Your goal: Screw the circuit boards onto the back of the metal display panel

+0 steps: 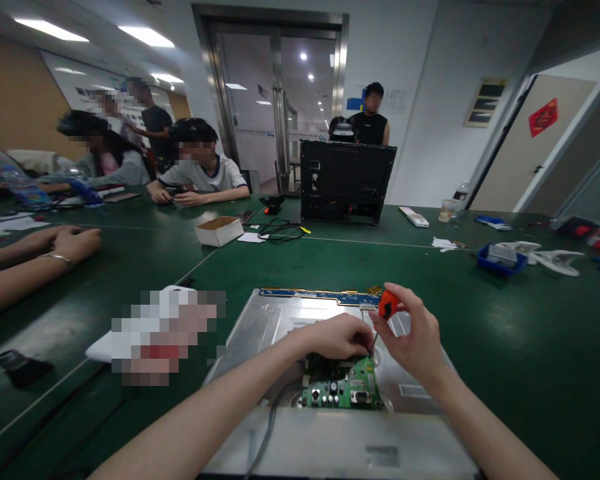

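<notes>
Screwdriver (389,302) stands steep in the right hand (417,330), handle up, thin shaft pointing down and a bit left. Long axis is near upright with a tilt; the tip end goes to the upper right corner of the green circuit board (341,387), by the left hand's fingertips. Exact tip contact too small to tell. Right hand is nearer the tool and comes in from the right side, thumb and fingers closed round the handle. Left hand (343,335) reaches over from the left, palm down, fingers bent and bunched beside the shaft, covering the board's upper part. Whether it pinches the shaft, a small part or nothing, cannot tell.

Handle is orange-red with a black mark, short and stubby; shaft dark, slim, mostly bare between handle and board. Board is green with a dark part at upper left, round capacitors and a connector along its near edge. It sits in a recess of the silver metal panel (320,437), which lies flat on the green table (520,333). Grey cable (269,427) runs along the board's left side toward the near edge. Blue strip board (300,295) lines the panel's far edge.
</notes>
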The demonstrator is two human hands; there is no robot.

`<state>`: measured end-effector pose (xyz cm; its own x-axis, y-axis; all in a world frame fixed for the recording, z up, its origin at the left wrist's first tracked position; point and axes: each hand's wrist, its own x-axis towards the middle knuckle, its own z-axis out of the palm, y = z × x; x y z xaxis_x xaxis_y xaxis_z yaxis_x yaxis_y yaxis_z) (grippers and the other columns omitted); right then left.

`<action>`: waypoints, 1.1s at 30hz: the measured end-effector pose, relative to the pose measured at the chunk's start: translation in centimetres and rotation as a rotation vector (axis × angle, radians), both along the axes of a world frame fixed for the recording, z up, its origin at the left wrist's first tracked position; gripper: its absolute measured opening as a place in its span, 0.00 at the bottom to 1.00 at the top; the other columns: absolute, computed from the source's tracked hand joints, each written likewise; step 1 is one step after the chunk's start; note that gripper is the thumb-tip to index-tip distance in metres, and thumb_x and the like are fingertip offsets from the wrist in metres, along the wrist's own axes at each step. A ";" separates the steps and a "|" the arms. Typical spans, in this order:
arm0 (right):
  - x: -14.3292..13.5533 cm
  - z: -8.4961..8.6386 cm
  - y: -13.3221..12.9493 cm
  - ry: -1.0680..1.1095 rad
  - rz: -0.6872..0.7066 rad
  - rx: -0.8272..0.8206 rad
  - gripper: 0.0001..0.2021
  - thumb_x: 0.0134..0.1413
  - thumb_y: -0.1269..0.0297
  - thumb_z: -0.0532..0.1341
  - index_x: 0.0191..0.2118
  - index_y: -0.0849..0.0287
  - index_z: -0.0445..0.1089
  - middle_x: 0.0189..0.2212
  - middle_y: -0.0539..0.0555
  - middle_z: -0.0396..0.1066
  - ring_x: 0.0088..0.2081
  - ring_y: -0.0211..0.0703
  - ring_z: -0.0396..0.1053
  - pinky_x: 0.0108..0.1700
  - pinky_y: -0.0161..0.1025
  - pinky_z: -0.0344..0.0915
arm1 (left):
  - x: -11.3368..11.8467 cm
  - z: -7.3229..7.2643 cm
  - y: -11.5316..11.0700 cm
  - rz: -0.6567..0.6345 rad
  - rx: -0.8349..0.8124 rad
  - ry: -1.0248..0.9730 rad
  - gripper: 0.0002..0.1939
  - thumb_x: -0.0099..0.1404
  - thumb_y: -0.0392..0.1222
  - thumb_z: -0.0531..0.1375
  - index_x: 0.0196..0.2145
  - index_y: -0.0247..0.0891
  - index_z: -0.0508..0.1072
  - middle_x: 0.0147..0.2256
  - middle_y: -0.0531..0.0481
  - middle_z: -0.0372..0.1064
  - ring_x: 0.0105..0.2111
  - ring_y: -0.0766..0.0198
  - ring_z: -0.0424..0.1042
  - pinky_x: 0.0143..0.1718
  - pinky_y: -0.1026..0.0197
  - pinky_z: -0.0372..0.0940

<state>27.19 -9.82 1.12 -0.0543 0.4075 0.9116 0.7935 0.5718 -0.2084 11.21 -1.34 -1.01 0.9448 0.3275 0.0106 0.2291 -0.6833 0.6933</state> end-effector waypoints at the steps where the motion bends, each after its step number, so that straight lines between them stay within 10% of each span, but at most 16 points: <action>1: 0.0 0.1 0.0 -0.003 0.004 0.000 0.19 0.63 0.62 0.61 0.58 0.53 0.63 0.31 0.50 0.72 0.27 0.41 0.72 0.28 0.37 0.71 | 0.0 0.0 0.0 0.003 0.009 0.004 0.07 0.61 0.27 0.62 0.34 0.35 0.77 0.30 0.53 0.73 0.32 0.64 0.71 0.34 0.66 0.63; 33: 0.3 0.7 -0.7 -0.007 0.073 -0.032 0.23 0.61 0.69 0.57 0.61 0.54 0.61 0.36 0.53 0.76 0.30 0.42 0.74 0.31 0.38 0.73 | -0.1 1.0 -0.3 0.030 -0.034 0.035 0.07 0.59 0.26 0.61 0.33 0.35 0.75 0.28 0.55 0.70 0.30 0.65 0.68 0.34 0.66 0.60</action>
<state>27.53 -10.52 1.86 -0.0918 0.4314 0.8975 0.7513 0.6215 -0.2219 11.11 -1.61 0.02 0.9343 0.3549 -0.0332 0.2729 -0.6524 0.7070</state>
